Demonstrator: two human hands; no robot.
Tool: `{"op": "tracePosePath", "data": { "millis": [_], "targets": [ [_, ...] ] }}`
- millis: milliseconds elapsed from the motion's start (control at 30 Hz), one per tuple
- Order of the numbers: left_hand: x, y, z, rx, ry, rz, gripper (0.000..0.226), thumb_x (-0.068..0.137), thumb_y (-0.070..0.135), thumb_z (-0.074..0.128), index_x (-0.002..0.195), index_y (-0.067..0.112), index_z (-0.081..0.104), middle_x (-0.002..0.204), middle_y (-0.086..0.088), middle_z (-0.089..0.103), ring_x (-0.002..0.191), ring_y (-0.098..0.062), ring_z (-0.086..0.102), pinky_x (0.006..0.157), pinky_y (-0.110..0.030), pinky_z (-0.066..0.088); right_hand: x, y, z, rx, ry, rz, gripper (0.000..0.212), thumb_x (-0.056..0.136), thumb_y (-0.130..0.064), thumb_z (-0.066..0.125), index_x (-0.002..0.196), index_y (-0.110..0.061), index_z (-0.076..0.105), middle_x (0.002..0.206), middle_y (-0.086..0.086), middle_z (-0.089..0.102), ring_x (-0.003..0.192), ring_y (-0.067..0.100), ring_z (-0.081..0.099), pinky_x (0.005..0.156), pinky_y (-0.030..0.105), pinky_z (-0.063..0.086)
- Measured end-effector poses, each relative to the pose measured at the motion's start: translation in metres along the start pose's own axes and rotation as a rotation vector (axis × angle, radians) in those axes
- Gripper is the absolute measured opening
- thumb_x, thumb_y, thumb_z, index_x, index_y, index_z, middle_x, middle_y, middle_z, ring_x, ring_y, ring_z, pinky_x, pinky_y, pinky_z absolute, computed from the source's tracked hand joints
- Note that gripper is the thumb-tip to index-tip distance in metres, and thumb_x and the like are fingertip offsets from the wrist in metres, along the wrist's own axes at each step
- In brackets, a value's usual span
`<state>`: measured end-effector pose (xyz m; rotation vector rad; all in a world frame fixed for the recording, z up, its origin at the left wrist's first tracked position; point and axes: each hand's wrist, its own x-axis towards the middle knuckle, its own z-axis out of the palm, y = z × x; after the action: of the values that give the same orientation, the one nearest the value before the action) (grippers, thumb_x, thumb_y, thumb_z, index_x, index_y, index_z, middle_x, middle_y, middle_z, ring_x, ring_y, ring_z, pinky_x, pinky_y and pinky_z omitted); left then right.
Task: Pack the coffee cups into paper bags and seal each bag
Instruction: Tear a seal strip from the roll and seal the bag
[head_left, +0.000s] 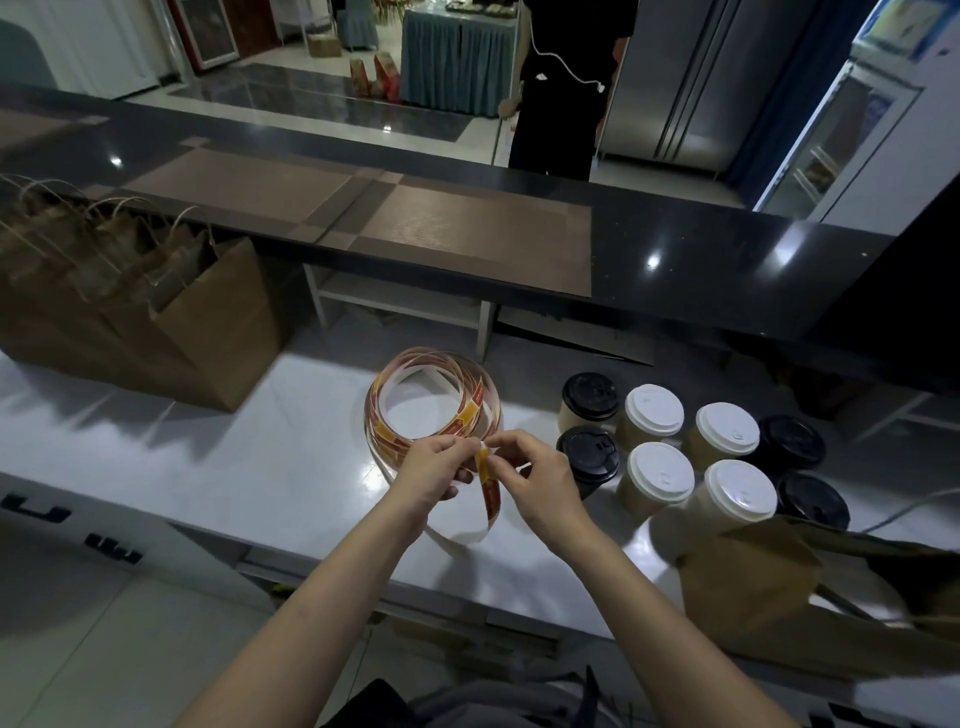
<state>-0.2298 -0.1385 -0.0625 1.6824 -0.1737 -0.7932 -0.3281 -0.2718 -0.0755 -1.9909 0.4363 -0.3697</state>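
Note:
A loose coil of sticker strip (431, 397), white backing with red and yellow labels, lies on the white counter (234, 457). My left hand (431, 467) pinches the strip's backing near its free end. My right hand (535, 475) pinches a yellow and red sticker (488, 480) that hangs down from the strip. Right of my hands stand several coffee cups, some with white lids (660, 473) and some with black lids (589, 397). A brown paper bag (748, 582) lies at the lower right, close to the nearest cup.
A row of upright brown paper bags with twine handles (171, 322) stands at the left on the counter. A raised dark bar top (467, 228) with brown mats runs behind. A person in black (561, 88) stands beyond it.

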Motion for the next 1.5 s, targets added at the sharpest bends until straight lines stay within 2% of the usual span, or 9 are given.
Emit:
{"op": "tracePosePath", "data": {
  "millis": [333,500,667,867,1000,1067,1233,1400,1500],
  "targets": [
    [0.004,0.003,0.002,0.014,-0.003,-0.022,0.029,0.098,0.029,0.066,0.078,0.013,0.079,0.077,-0.005,0.07,0.082,-0.02,0.065,0.075,-0.033,0.052,0.002,0.012,-0.001,-0.328,0.065,-0.202,0.01,0.096,-0.028,0.075,0.105,-0.027,0.073,0.097,-0.017,0.067,0.087,0.007,0.062,0.076,0.033,0.058],
    [0.009,0.002,0.006,0.027,-0.01,-0.056,0.03,0.098,0.031,0.066,0.084,0.009,0.079,0.081,-0.008,0.074,0.083,-0.021,0.067,0.079,-0.034,0.055,0.005,0.014,-0.004,-0.493,0.144,-0.274,0.012,0.092,-0.036,0.078,0.098,-0.027,0.075,0.095,-0.016,0.065,0.085,0.006,0.059,0.066,0.031,0.058],
    [0.014,0.001,0.009,0.025,0.019,-0.077,0.028,0.1,0.029,0.063,0.089,0.008,0.078,0.082,-0.006,0.076,0.083,-0.021,0.068,0.076,-0.033,0.053,0.007,0.017,-0.011,-0.419,0.11,-0.245,0.009,0.095,-0.034,0.073,0.096,-0.026,0.069,0.097,-0.018,0.06,0.091,0.004,0.055,0.076,0.029,0.055],
    [0.022,-0.012,0.006,-0.022,0.096,-0.107,0.027,0.104,0.026,0.059,0.101,0.005,0.075,0.099,-0.013,0.076,0.089,-0.026,0.071,0.07,-0.033,0.055,0.006,0.013,-0.033,-0.343,0.037,-0.254,0.006,0.099,-0.02,0.068,0.098,-0.022,0.063,0.1,-0.014,0.056,0.098,0.004,0.053,0.082,0.015,0.041],
    [0.027,-0.022,0.004,-0.018,0.118,-0.115,0.027,0.104,0.024,0.058,0.098,0.004,0.075,0.095,-0.013,0.077,0.082,-0.024,0.072,0.07,-0.033,0.058,0.002,0.006,-0.049,-0.264,0.033,-0.23,0.008,0.098,-0.013,0.066,0.097,-0.019,0.06,0.099,-0.011,0.054,0.086,0.002,0.051,0.077,0.016,0.037],
    [0.029,-0.026,0.005,-0.009,0.13,-0.107,0.029,0.104,0.021,0.056,0.095,0.003,0.076,0.087,-0.013,0.076,0.074,-0.022,0.07,0.067,-0.032,0.056,0.0,0.003,-0.057,-0.228,0.043,-0.239,0.011,0.097,-0.011,0.065,0.095,-0.02,0.059,0.098,-0.011,0.053,0.081,0.003,0.049,0.074,0.018,0.038],
    [0.031,-0.03,0.009,-0.009,0.169,-0.126,0.03,0.104,0.016,0.054,0.092,0.0,0.076,0.08,-0.017,0.075,0.067,-0.023,0.07,0.062,-0.03,0.055,-0.004,0.003,-0.069,-0.16,0.064,-0.24,0.009,0.095,-0.02,0.059,0.092,-0.027,0.054,0.101,-0.008,0.056,0.08,0.023,0.055,0.073,0.043,0.049],
    [0.034,-0.032,0.012,-0.02,0.201,-0.148,0.03,0.106,0.013,0.052,0.096,-0.004,0.075,0.08,-0.018,0.076,0.068,-0.026,0.072,0.06,-0.031,0.056,-0.008,0.001,-0.08,-0.135,0.103,-0.242,0.015,0.094,-0.018,0.058,0.091,-0.031,0.051,0.101,-0.001,0.059,0.089,0.025,0.058,0.078,0.042,0.05],
    [0.035,-0.031,0.015,-0.009,0.23,-0.151,0.03,0.106,0.014,0.054,0.092,-0.001,0.074,0.078,-0.016,0.077,0.076,-0.03,0.077,0.07,-0.038,0.064,-0.01,0.004,-0.088,-0.128,0.141,-0.223,0.01,0.094,-0.015,0.059,0.092,-0.023,0.054,0.1,-0.001,0.059,0.088,0.024,0.058,0.076,0.042,0.05]
  ]
}}
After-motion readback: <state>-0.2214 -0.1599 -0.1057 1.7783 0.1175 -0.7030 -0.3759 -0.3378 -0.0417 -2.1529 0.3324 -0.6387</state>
